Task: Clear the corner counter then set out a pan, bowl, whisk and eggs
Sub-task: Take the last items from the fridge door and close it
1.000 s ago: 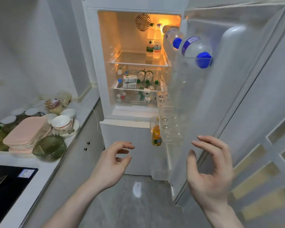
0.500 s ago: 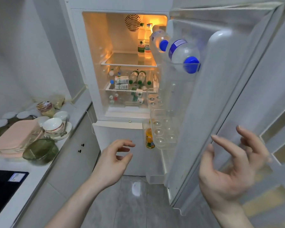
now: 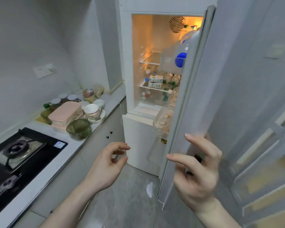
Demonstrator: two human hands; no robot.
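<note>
At the fridge front: the fridge door [image 3: 192, 89] stands part open, its inner racks seen edge-on.
Right hand [image 3: 197, 175]: fingers spread and loosely bent at the door's edge; whether they touch it is unclear through blur.
Left hand [image 3: 107, 167]: held in the air, fingers loosely curled, holding nothing.
Egg tray [image 3: 163, 124]: clear, in the door rack; it appears to hold no eggs.
Corner counter [image 3: 110, 104]: carries stacked white bowls [image 3: 92, 111], a pink-lidded box [image 3: 65, 112] and a green glass bowl [image 3: 79, 129].
Stove [image 3: 21, 155]: black, left of the dishes.
</note>
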